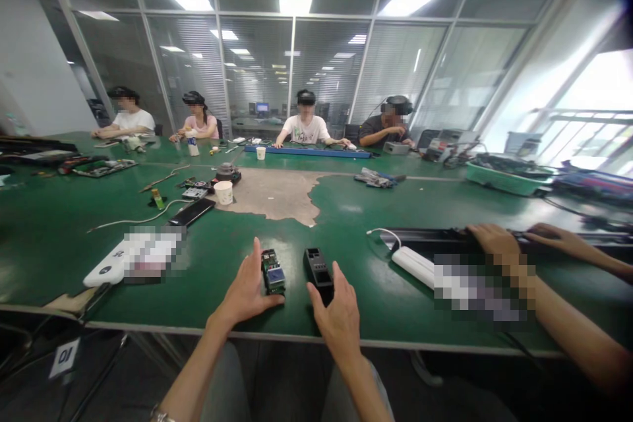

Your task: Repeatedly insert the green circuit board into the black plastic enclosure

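On the green table, a small circuit board with a little display (pixel 274 273) lies beside my left hand (pixel 246 287). That hand is open, thumb and fingers spread around the board's left and near sides. To its right lies a black plastic housing (pixel 318 270) with cut-out windows. My right hand (pixel 340 300) is open along the housing's right and near side, thumb at its near end. Whether the fingers touch either part, I cannot tell. The board and the housing lie apart, with a strip of table between them.
A co-worker's hands (pixel 494 244) rest on a long black strip at the right, near a white power bank (pixel 413 267). Another white power bank (pixel 106 267), a black phone (pixel 192 212) and a paper cup (pixel 223 192) stand left. A green basket (pixel 509 178) sits far right.
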`<move>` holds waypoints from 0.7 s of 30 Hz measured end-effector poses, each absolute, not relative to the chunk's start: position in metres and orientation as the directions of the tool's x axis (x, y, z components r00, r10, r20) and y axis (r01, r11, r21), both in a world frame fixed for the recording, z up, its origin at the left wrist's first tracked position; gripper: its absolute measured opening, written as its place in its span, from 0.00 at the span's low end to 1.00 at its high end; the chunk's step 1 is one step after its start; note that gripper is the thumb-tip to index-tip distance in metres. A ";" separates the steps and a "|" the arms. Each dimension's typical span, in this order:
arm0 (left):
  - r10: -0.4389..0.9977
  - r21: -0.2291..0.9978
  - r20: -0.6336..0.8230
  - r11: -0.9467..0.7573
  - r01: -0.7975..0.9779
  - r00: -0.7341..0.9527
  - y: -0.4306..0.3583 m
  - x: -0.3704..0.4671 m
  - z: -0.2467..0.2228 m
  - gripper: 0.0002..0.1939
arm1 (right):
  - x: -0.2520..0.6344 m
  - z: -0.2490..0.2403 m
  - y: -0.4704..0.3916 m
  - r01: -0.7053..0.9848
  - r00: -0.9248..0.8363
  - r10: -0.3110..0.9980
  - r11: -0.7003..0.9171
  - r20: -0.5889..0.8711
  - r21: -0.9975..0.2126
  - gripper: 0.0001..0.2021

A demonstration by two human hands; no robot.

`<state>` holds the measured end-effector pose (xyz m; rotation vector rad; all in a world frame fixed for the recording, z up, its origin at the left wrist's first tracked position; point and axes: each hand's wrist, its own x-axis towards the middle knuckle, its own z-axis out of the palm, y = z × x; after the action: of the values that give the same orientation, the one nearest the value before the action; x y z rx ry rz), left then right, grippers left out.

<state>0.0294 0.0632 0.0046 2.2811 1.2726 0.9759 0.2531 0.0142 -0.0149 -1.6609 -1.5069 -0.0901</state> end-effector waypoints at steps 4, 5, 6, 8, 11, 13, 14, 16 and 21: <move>0.851 0.588 0.384 -0.525 0.615 0.358 0.063 0.029 0.005 0.72 | 0.254 -0.014 0.014 0.831 0.269 0.774 0.114 0.573 -0.545 0.38; 0.853 0.590 0.380 -0.522 0.616 0.358 0.062 0.028 0.006 0.72 | 0.254 -0.014 0.014 0.831 0.267 0.772 0.119 0.577 -0.544 0.38; 0.854 0.593 0.377 -0.519 0.615 0.358 0.062 0.028 0.006 0.72 | 0.254 -0.015 0.014 0.831 0.264 0.770 0.124 0.581 -0.542 0.37; 0.856 0.604 0.374 -0.516 0.607 0.356 0.061 0.027 0.007 0.72 | 0.254 -0.016 0.014 0.835 0.251 0.773 0.131 0.583 -0.534 0.36; 0.861 0.625 0.371 -0.509 0.592 0.349 0.059 0.026 0.009 0.72 | 0.253 -0.017 0.014 0.843 0.230 0.790 0.129 0.568 -0.521 0.33; 0.862 0.629 0.363 -0.506 0.590 0.353 0.058 0.025 0.010 0.73 | 0.253 -0.016 0.013 0.840 0.234 0.803 0.117 0.548 -0.530 0.33; 0.863 0.628 0.358 -0.505 0.592 0.356 0.058 0.025 0.010 0.74 | 0.252 -0.014 0.013 0.833 0.247 0.808 0.106 0.535 -0.544 0.33; 0.865 0.622 0.348 -0.502 0.601 0.362 0.058 0.025 0.011 0.74 | 0.251 -0.009 0.011 0.797 0.297 0.817 0.073 0.494 -0.599 0.33; 0.853 0.606 0.349 -0.522 0.601 0.388 0.059 0.025 0.011 0.73 | 0.238 0.013 0.006 0.632 0.405 0.835 0.037 0.371 -0.774 0.33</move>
<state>0.0251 0.0590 0.0115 2.2710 1.2577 0.9068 0.2384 0.0063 0.0129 -1.6713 -1.3039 0.2572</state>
